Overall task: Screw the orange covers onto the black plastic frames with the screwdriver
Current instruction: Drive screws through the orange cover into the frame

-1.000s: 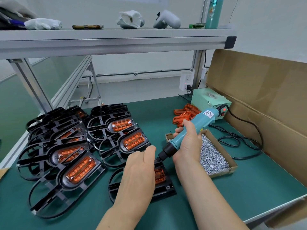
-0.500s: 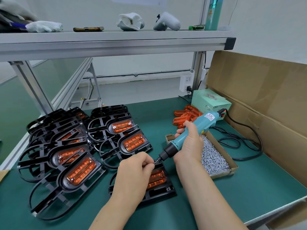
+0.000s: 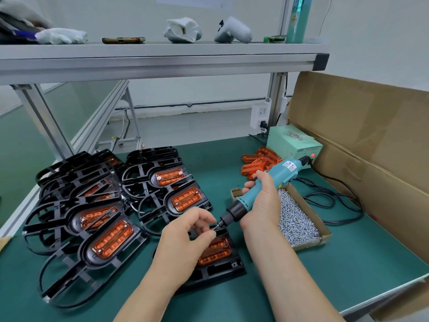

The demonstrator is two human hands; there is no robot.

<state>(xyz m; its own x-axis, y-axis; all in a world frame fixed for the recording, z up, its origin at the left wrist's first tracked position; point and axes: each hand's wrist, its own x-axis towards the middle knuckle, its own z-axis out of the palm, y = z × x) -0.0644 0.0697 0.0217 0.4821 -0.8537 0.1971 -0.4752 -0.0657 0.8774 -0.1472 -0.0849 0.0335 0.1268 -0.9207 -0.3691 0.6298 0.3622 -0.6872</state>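
A black plastic frame [image 3: 218,273] with an orange cover [image 3: 216,251] lies on the green mat in front of me. My right hand [image 3: 262,201] grips the teal electric screwdriver [image 3: 262,189], its bit slanting down to the left above the cover's far end. My left hand [image 3: 185,238] hovers over the frame, fingertips pinched at the bit's tip; a small screw seems to sit there, too tiny to be sure. Several frames with orange covers [image 3: 111,238] are stacked to the left.
A cardboard tray of silver screws [image 3: 297,221] sits just right of my right hand. Loose orange covers [image 3: 257,162] lie behind it, beside a green power box [image 3: 293,145] with a black cable [image 3: 336,205]. A cardboard wall [image 3: 371,145] lines the right edge; a shelf [image 3: 162,59] hangs overhead.
My left hand went from lying flat over the frame to curling its fingers at the screwdriver's tip. The screwdriver tilted and shifted slightly towards the left hand.
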